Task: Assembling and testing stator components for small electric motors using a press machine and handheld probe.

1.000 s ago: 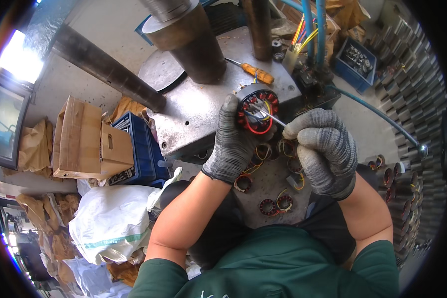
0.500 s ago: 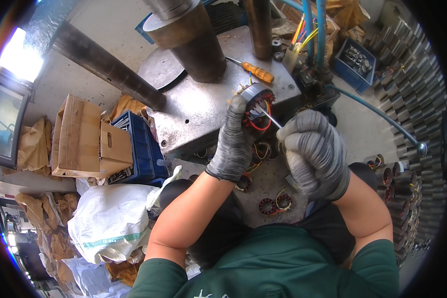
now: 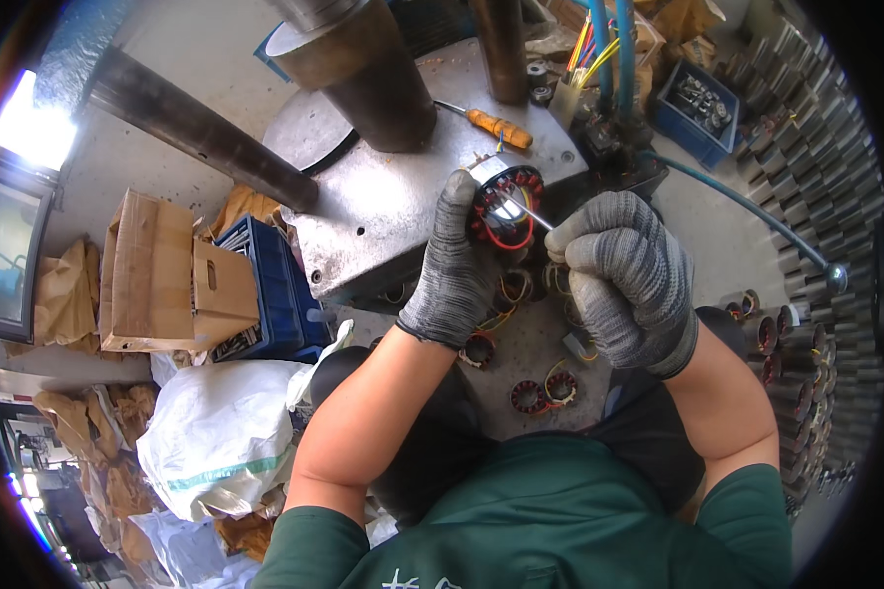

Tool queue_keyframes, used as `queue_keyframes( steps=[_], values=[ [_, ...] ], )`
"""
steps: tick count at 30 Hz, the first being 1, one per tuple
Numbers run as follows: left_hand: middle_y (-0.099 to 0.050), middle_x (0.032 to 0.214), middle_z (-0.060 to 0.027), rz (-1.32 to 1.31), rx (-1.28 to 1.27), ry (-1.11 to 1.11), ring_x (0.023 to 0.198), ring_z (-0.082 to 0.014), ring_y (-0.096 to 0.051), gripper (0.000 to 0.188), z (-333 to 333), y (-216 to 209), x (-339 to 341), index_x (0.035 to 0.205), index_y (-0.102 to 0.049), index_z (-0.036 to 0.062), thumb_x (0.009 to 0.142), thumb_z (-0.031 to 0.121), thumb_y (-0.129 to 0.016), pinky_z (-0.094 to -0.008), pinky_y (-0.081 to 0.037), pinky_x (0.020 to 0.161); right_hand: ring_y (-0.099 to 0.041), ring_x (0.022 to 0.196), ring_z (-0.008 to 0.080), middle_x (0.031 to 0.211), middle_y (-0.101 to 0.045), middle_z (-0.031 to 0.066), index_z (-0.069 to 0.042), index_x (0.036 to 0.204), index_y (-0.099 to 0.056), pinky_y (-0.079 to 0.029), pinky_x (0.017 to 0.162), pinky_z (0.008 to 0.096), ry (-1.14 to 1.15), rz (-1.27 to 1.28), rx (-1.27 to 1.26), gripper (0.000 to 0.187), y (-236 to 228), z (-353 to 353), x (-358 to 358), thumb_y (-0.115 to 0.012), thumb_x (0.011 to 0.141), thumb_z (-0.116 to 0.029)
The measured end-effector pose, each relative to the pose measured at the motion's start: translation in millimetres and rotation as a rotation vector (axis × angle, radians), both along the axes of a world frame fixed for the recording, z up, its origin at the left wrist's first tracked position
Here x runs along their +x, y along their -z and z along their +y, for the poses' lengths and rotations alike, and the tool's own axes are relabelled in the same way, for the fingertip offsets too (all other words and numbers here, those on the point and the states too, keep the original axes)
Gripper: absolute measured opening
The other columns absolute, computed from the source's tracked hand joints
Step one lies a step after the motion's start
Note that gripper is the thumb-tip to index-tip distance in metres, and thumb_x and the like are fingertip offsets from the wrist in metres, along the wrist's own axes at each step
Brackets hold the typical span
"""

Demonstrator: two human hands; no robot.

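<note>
My left hand (image 3: 449, 270), in a grey knit glove, grips a motor stator (image 3: 524, 184) in a silver metal sleeve. Its thumb lies along the sleeve's side. The stator's open face, with red and dark windings and a red wire loop, is turned toward my right hand (image 3: 631, 280). That gloved hand is closed in a fist around a thin metal rod tool (image 3: 534, 214). The rod's far end reaches into the stator's opening; its handle, if any, is hidden in the fist. Beyond the stator, a wooden-handled screwdriver (image 3: 501, 129) lies on the metal press plate (image 3: 383, 211).
Steel columns (image 3: 206, 128) rise from the press plate. Loose wound stators (image 3: 528, 397) lie on the floor between my knees. At left are a cardboard box (image 3: 147, 275), a blue crate (image 3: 283, 294) and a white sack (image 3: 216, 427). Stacked metal sleeves (image 3: 805, 196) line the right.
The stator has tilted, so more of its inner opening and windings now shows. My right hand stays closed on the rod, still pointing into it. The whole view has shifted slightly.
</note>
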State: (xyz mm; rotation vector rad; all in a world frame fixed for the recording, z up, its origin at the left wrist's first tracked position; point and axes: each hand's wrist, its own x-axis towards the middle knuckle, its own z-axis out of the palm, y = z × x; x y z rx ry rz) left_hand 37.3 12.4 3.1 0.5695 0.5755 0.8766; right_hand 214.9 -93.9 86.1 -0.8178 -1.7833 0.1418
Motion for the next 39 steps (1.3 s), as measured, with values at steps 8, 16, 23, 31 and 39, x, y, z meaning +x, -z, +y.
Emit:
queue_keyframes(
  steps=[8, 16, 23, 31, 39],
  values=[
    [-0.066, 0.145, -0.0220, -0.046, -0.020, 0.003, 0.132, -0.0398, -0.066, 0.091, -1.4, -2.1, 0.7, 0.152, -0.054, 0.0005, 0.096, 0.071, -0.068, -0.0605, -0.052, 0.116, -0.075, 0.087, 0.0361, 0.102, -0.073, 0.0173, -0.003, 0.106, -0.071, -0.064, 0.077, 0.0443, 0.008, -0.019, 0.038, 0.025, -0.9, -3.5, 0.8, -0.072, 0.082, 0.004],
    [-0.070, 0.136, -0.0189, 0.022, 0.003, -0.071, 0.119, -0.0355, -0.072, 0.087, -2.4, -8.0, 1.2, 0.148, -0.058, 0.0028, 0.096, 0.072, -0.068, -0.0549, -0.059, 0.106, -0.072, 0.084, 0.0359, 0.104, -0.072, 0.0162, -0.004, 0.106, -0.069, -0.061, 0.072, 0.0440, -0.029, -0.163, 0.102, 0.028, 5.0, -2.0, -7.3, -0.073, 0.079, 0.001],
    [-0.071, 0.130, -0.0207, -0.044, -0.142, -0.083, 0.111, -0.0373, -0.073, 0.086, 3.7, -14.4, -7.8, 0.146, -0.060, 0.0041, 0.097, 0.074, -0.064, -0.0553, -0.062, 0.098, -0.072, 0.084, 0.0356, 0.104, -0.072, 0.0167, -0.005, 0.106, -0.068, -0.061, 0.072, 0.0443, -0.067, -0.080, 0.085, 0.026, 1.7, -6.7, -7.2, -0.072, 0.081, 0.001],
    [-0.067, 0.142, -0.0227, -0.129, -0.149, -0.044, 0.128, -0.0400, -0.067, 0.090, -0.2, -11.8, -5.3, 0.150, -0.058, 0.0026, 0.098, 0.075, -0.062, -0.0572, -0.056, 0.112, -0.073, 0.086, 0.0358, 0.105, -0.072, 0.0174, -0.003, 0.106, -0.067, -0.061, 0.075, 0.0448, -0.061, -0.047, 0.085, 0.020, 3.6, -1.3, -5.7, -0.070, 0.086, 0.001],
    [-0.071, 0.136, -0.0106, -0.060, -0.074, 0.012, 0.123, -0.0297, -0.069, 0.085, -2.3, -15.3, -5.9, 0.144, -0.064, 0.0126, 0.090, 0.077, -0.072, -0.0575, -0.058, 0.101, -0.073, 0.086, 0.0352, 0.104, -0.071, 0.0171, -0.004, 0.106, -0.067, -0.061, 0.075, 0.0444, -0.052, -0.055, 0.073, 0.022, 2.1, -1.5, -3.7, -0.070, 0.084, 0.002]
  ],
)
